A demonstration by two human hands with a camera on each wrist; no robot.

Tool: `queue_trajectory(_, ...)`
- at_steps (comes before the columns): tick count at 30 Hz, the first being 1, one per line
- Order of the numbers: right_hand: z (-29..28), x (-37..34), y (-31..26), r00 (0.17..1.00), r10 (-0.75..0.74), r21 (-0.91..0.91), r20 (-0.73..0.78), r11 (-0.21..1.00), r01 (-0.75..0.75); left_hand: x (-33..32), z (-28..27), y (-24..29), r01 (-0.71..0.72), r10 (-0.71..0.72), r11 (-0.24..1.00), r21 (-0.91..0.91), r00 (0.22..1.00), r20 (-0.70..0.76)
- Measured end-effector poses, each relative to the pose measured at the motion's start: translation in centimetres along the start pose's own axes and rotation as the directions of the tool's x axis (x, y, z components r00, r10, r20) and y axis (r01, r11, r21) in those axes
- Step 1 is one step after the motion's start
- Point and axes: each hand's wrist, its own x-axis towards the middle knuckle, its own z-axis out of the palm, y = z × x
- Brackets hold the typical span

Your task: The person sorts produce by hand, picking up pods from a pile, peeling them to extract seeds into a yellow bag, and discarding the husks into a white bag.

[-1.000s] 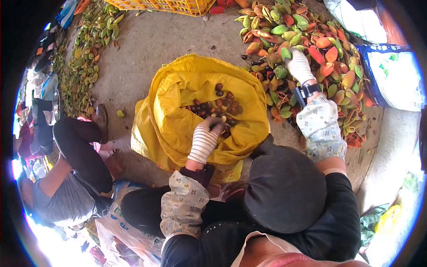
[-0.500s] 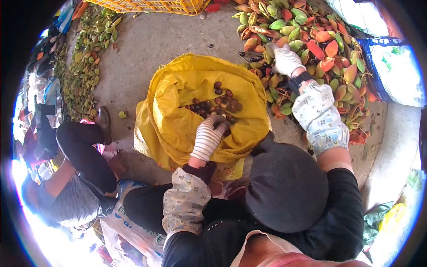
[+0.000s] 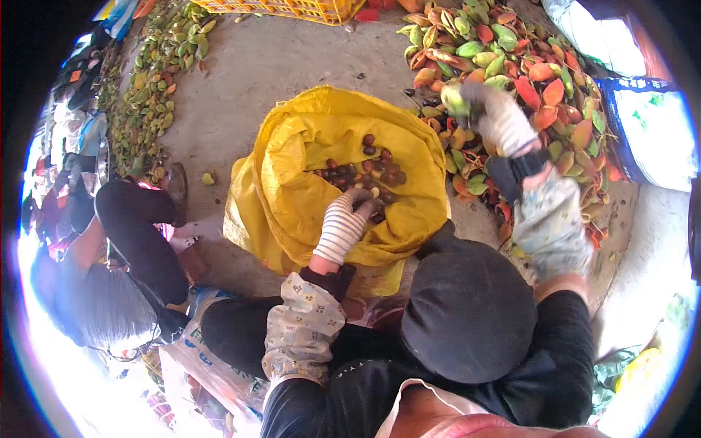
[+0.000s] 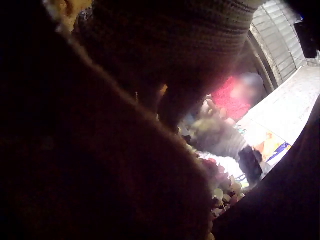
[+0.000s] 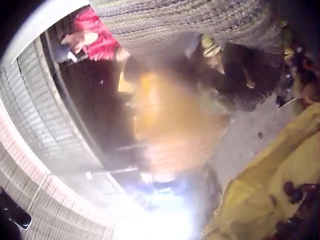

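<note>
The left hand [image 3: 343, 226], in a striped glove with dark fingertips, reaches inside the open yellow sack [image 3: 281, 157]. Its fingers bend over dark brown nuts [image 3: 339, 175], with a pale spot showing beside the fingertips; I cannot tell whether they grip a nut. Over the edge of the pod heap the right hand [image 3: 500, 120], gloved alike and blurred, pinches a green pod [image 3: 456, 100]. In the left wrist view, dark cloth and glove hide most of the scene. Part of the sack [image 5: 265, 180] shows in the right wrist view below the striped glove.
Green and red pods [image 3: 544, 73] are heaped at the upper right, beside a white-and-blue bag [image 3: 650, 131]. More pods [image 3: 150, 95] line the left. A yellow crate [image 3: 292, 7] stands at the far edge. Another person [image 3: 135, 241] sits at the left.
The right hand was low over the heap; it is now lifted slightly to the right with a green pod in its fingers. The left hand has stayed in the sack.
</note>
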Motion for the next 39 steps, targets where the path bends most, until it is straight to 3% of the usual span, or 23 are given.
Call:
queue_trajectory(1,4.0,-0.3,-3.3,0.988,-0.089,0.118,-0.122,0.988,0.104,0.1,0.0,-1.2,-0.005,0.005,1.0,-0.029,1.0,-0.002)
queue_trajectory(3,4.2,4.3,-9.2,0.921,-0.341,-0.056,0.187,0.933,0.356,0.1,-0.3,-0.5,-0.002,0.002,1.0,-0.008,1.0,-0.006)
queue_trajectory(5,8.3,5.0,-16.0,0.641,-0.689,-0.023,0.338,0.675,0.738,0.0,-0.7,-0.2,0.011,-0.011,1.0,-0.005,1.0,-0.028)
queue_trajectory(6,9.9,2.8,-18.4,0.7,-0.663,0.398,0.267,0.737,0.546,-0.2,-0.7,0.2,0.021,-0.025,0.995,-0.098,0.998,-0.049)
queue_trajectory(9,9.5,4.4,-20.0,0.688,-0.697,0.387,0.204,0.703,0.597,-0.4,-1.3,1.9,0.007,-0.006,1.0,0.03,0.999,-0.054)
queue_trajectory(11,6.2,6.3,-17.5,0.824,-0.521,0.371,0.223,0.827,0.423,-0.1,-1.3,0.8,-0.007,0.004,0.999,-0.054,0.998,-0.058)
queue_trajectory(12,4.3,7.9,-13.7,0.692,-0.72,-0.223,0.047,0.668,0.71,0.0,-1.0,0.1,-0.004,-0.001,0.995,-0.1,0.998,-0.056)
queue_trajectory(13,2.4,8.7,-11.3,0.681,-0.731,-0.749,-0.043,0.475,0.462,0.0,-0.8,-0.5,-0.011,0.009,0.999,-0.05,0.999,-0.047)
queue_trajectory(15,-2.2,10.6,-3.3,0.597,-0.797,-0.885,-0.089,0.338,0.32,0.2,-0.8,-1.5,-0.036,0.037,0.998,0.054,0.999,-0.024)
queue_trajectory(17,-3.4,8.7,0.6,0.867,-0.493,-0.934,-0.065,0.336,0.121,0.0,-0.6,-1.2,-0.03,0.031,0.997,0.068,1.0,-0.003)
queue_trajectory(20,-2.9,6.7,5.7,0.849,-0.524,-0.956,-0.07,-0.207,-0.206,-0.2,-0.6,0.4,-0.006,0.004,0.992,0.125,1.0,0.009)
queue_trajectory(21,-2.5,6.5,6.5,0.777,-0.626,-0.965,-0.067,-0.158,-0.211,-0.1,-0.6,0.4,-0.004,0.005,0.995,0.095,1.0,-0.007)
queue_trajectory(24,-4.6,8.1,5.9,0.764,-0.633,-0.992,-0.123,0.059,-0.111,-0.2,-0.5,0.8,0.008,-0.005,0.999,0.047,0.998,-0.056)
queue_trajectory(27,-5.0,6.6,4.8,0.65,-0.758,-0.97,-0.06,0.198,0.141,-0.2,-0.7,1.3,-0.06,0.057,0.997,-0.054,0.997,-0.054)
queue_trajectory(29,-2.2,3.6,3.4,0.782,-0.621,-0.721,-0.056,0.567,0.399,-0.4,-1.0,2.4,-0.039,0.028,0.945,-0.324,0.999,-0.038)
queue_trajectory(31,2.9,-1.5,3.3,0.954,-0.295,-0.111,0.045,0.948,0.299,-0.4,-0.7,3.1,-0.017,-0.009,0.821,-0.571,0.999,-0.043)
queue_trajectory(32,4.8,-3.0,3.9,0.96,-0.225,0.038,0.166,0.974,0.222,-0.3,-0.3,3.5,-0.046,0.009,0.758,-0.651,0.998,-0.059)
queue_trajectory(33,6.2,-3.4,5.4,0.921,-0.285,-0.032,0.265,0.952,0.304,-0.1,0.1,3.8,-0.078,0.028,0.686,-0.723,0.996,-0.08)
queue_trajectory(34,8.2,-4.5,5.9,0.937,-0.156,-0.02,0.313,0.985,0.17,0.0,0.3,3.8,-0.112,0.047,0.607,-0.786,0.993,-0.105)
queue_trajectory(35,9.7,-5.2,6.1,0.932,-0.023,-0.018,0.361,0.999,0.031,0.0,0.2,3.5,-0.086,0.074,0.606,-0.791,0.996,-0.051)
queue_trajectory(37,10.9,-4.3,8.4,0.895,0.045,-0.143,0.443,0.99,0.02,1.0,-0.3,2.1,-0.014,0.046,0.625,-0.781,0.999,0.018)
queue_trajectory(38,11.3,-4.0,8.7,0.878,-0.118,-0.255,0.464,0.931,0.259,1.0,-0.6,1.7,0.01,-0.009,0.589,-0.808,1.0,0.006)
queue_trajectory(39,11.6,-3.6,8.8,0.882,-0.101,-0.339,0.459,0.898,0.28,1.0,-0.8,1.3,0.035,-0.061,0.553,-0.833,0.998,0.001)
